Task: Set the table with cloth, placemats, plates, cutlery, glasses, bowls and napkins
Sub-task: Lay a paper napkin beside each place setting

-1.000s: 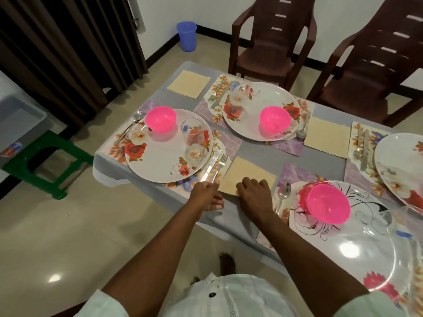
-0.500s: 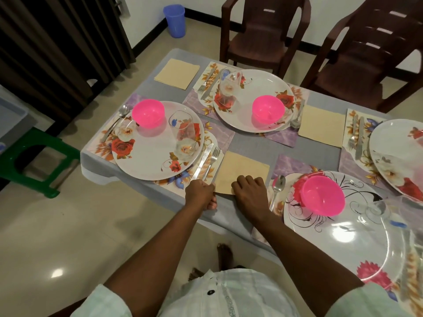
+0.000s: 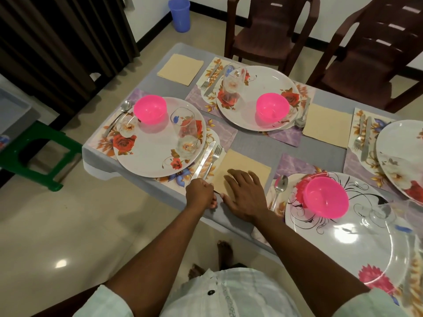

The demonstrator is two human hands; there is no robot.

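The right hand (image 3: 246, 194) lies flat over the near part of the beige paper napkin (image 3: 242, 164), hiding that corner; the curled left hand (image 3: 201, 194) covers the handle ends of the steel knife (image 3: 205, 157) and fork (image 3: 214, 156), and whether it grips them I cannot tell; the floral white plate at the far right (image 3: 402, 156) is cut by the edge; the clear glass on the near plate (image 3: 398, 216) blurs out.

A plain beige napkin (image 3: 242, 165) is seen under the fingers (image 3: 240, 177); just left, a white plate (image 3: 148, 161) is patterned with red roses
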